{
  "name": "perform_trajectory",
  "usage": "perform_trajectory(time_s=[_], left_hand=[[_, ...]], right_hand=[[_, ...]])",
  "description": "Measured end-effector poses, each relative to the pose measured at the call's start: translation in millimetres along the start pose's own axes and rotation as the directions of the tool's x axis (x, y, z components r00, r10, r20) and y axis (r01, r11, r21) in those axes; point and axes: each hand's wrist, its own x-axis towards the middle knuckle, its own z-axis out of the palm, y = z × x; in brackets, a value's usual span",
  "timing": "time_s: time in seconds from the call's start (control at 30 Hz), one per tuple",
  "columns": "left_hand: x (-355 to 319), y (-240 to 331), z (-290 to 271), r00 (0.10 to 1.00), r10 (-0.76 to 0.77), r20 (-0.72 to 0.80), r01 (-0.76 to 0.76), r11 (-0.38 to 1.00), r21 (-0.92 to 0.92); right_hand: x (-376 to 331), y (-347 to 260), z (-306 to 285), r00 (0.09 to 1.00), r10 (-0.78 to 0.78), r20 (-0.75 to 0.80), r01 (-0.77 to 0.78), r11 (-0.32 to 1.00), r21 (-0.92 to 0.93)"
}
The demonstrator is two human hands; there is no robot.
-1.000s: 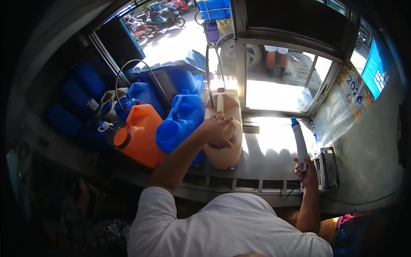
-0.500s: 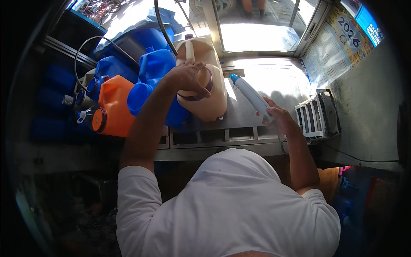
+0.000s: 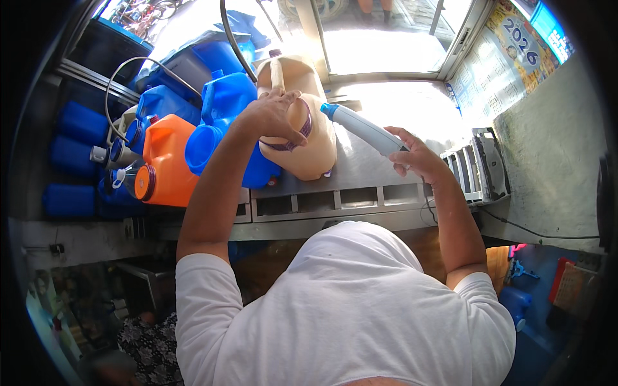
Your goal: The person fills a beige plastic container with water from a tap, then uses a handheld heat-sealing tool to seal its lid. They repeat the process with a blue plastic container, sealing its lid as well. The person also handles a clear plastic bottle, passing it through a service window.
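Observation:
A beige plastic jug (image 3: 315,145) lies tilted on the metal counter, its wide round mouth turned toward me. Around that mouth runs a dark patterned band (image 3: 283,146). My left hand (image 3: 273,116) grips the mouth from above, fingers and thumb spread round its rim. To the right of the jug, my right hand (image 3: 415,156) is closed round the rear of a slim grey corded tool with a blue tip, which looks like a heat gun (image 3: 364,130). Its tip points at the jug's mouth, a short gap away.
Left of the beige jug stand a blue jug (image 3: 225,106) and an orange jug (image 3: 168,151), with more blue containers behind. A grey slatted unit (image 3: 473,170) sits at the counter's right end. A hose (image 3: 122,77) arches over the jugs. Patterned dark cloth (image 3: 151,347) shows at lower left.
My right hand has brought the grey tool up and left, its tip nearer the jug's mouth. The left hand keeps its grip. The whole view has shifted slightly.

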Motion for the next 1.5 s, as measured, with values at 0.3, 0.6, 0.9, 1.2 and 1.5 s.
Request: perform_trajectory(time_s=[0.3,0.6,0.9,1.2,1.5], left_hand=[[-2,1,1,1.0,-0.012,-0.007,0.012,1.0,-0.011],[0,1,-1,0.999,-0.038,0.011,0.038,0.999,-0.021],[1,2,0,1.0,-0.014,-0.019,0.014,1.0,0.003],[3,5,1,0.999,-0.032,-0.031,0.032,0.999,-0.002],[7,1,10,0.997,-0.033,-0.076,0.036,0.999,0.028]], right_hand=[[6,-15,-26,0.994,-0.067,0.09,0.06,0.995,0.078],[12,-17,-34,0.981,-0.106,0.166,0.096,0.993,0.064],[21,-23,-36,0.983,-0.073,0.168,0.058,0.994,0.097],[25,-15,-43,0.978,-0.065,0.197,0.039,0.99,0.134],[15,-22,-42,0.977,-0.012,0.212,0.006,1.0,0.027]])
